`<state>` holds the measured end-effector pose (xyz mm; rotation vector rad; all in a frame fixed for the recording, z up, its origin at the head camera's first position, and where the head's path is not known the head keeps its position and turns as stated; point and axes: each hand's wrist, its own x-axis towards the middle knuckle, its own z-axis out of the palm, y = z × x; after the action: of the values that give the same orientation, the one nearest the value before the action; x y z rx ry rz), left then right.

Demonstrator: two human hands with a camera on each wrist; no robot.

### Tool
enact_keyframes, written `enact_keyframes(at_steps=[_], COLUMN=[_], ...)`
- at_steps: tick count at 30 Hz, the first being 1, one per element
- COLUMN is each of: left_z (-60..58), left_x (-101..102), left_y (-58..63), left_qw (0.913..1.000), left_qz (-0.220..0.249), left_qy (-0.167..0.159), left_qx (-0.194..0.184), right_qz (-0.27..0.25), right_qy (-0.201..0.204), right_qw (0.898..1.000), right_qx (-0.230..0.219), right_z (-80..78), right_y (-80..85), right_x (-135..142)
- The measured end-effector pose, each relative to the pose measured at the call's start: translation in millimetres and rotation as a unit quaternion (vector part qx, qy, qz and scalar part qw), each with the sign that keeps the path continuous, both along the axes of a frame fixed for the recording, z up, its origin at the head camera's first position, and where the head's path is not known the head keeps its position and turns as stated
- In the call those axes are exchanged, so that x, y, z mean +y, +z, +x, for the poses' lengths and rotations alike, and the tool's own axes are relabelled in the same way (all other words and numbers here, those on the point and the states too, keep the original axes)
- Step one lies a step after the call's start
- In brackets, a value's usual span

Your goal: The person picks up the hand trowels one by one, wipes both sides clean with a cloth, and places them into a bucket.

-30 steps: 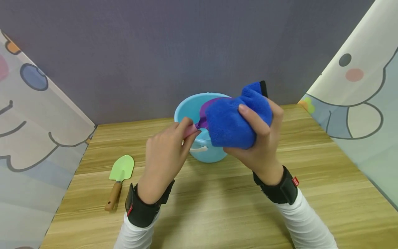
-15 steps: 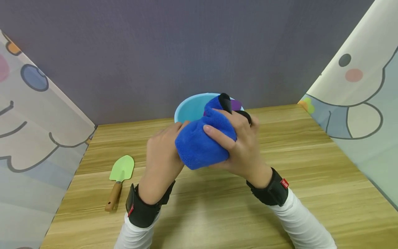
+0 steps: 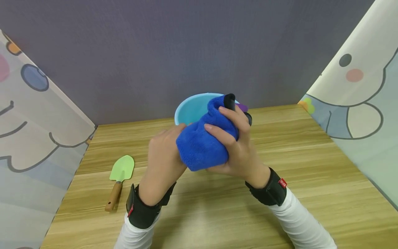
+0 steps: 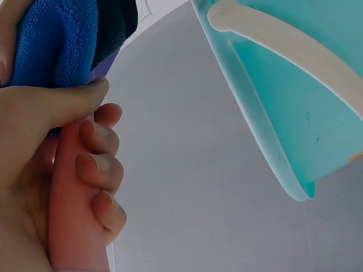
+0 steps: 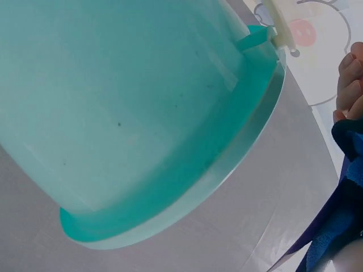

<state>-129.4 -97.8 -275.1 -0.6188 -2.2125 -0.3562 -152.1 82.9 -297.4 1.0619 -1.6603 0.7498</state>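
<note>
My left hand (image 3: 164,148) grips the pink handle (image 4: 74,198) of a small shovel, fingers wrapped round it in the left wrist view. The shovel's purple blade (image 3: 242,107) peeks out past a fuzzy blue cloth (image 3: 202,147) with black edging, which hides most of it. My right hand (image 3: 237,148) holds this cloth folded round the shovel, thumb and fingers pressing on it. Both hands are close together, in front of and above a light blue bucket (image 3: 190,110). In the right wrist view the cloth shows only at the right edge.
A green trowel (image 3: 122,169) with a wooden handle lies on the wood-grain table (image 3: 311,166), left of my left arm. The bucket has a white carrying handle (image 4: 289,42). A grey wall (image 3: 199,45) rises behind, with cartoon-printed panels (image 3: 357,103) at both sides.
My right hand has moved left with the cloth, down the shovel towards my left hand, covering the handle end; it then shifts only slightly. The left hand keeps its grip, nearly still.
</note>
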Motion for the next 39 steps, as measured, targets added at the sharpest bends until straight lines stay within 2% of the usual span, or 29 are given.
enact_keyframes(at_steps=[6,11,13,18,24,28,32,35,39], left_z=[0.7,1.7,1.7,0.1,-0.1,-0.2,0.1,0.0,-0.2], left_x=[-0.4,-1.1,-0.8,1.9,2.8,4.0,7.4,8.9,8.9], left_y=[-0.1,0.6,1.0,0.0,-1.7,-2.8,-3.7,-4.2,-3.8], left_qw=[0.9999,0.9998,0.9997,0.9992,0.9993,0.9989,0.9982,0.9982,0.9987], left_qz=[-0.002,-0.005,0.001,0.000,-0.001,-0.006,-0.014,-0.014,-0.010], left_qy=[-0.007,-0.008,-0.016,-0.036,-0.033,-0.043,-0.057,-0.055,-0.045], left_qx=[-0.010,-0.018,-0.020,-0.014,-0.016,-0.019,-0.014,-0.015,-0.022], right_qz=[0.014,0.017,0.007,-0.026,0.017,0.016,0.001,-0.009,-0.020], right_qy=[0.045,0.059,0.049,-0.005,0.020,-0.006,-0.018,-0.023,-0.048], right_qw=[0.998,0.997,0.998,1.000,1.000,1.000,0.999,0.998,0.993], right_qx=[-0.033,-0.038,-0.032,0.002,-0.010,0.021,0.033,0.051,0.104], right_z=[-2.2,-2.6,-2.6,-2.0,-4.9,-7.6,-5.6,-3.8,-4.6], right_y=[-1.4,1.5,2.7,2.2,3.9,-0.1,-1.9,-0.5,-0.7], right_x=[1.5,1.4,0.7,-0.5,2.7,3.3,4.9,5.1,4.4])
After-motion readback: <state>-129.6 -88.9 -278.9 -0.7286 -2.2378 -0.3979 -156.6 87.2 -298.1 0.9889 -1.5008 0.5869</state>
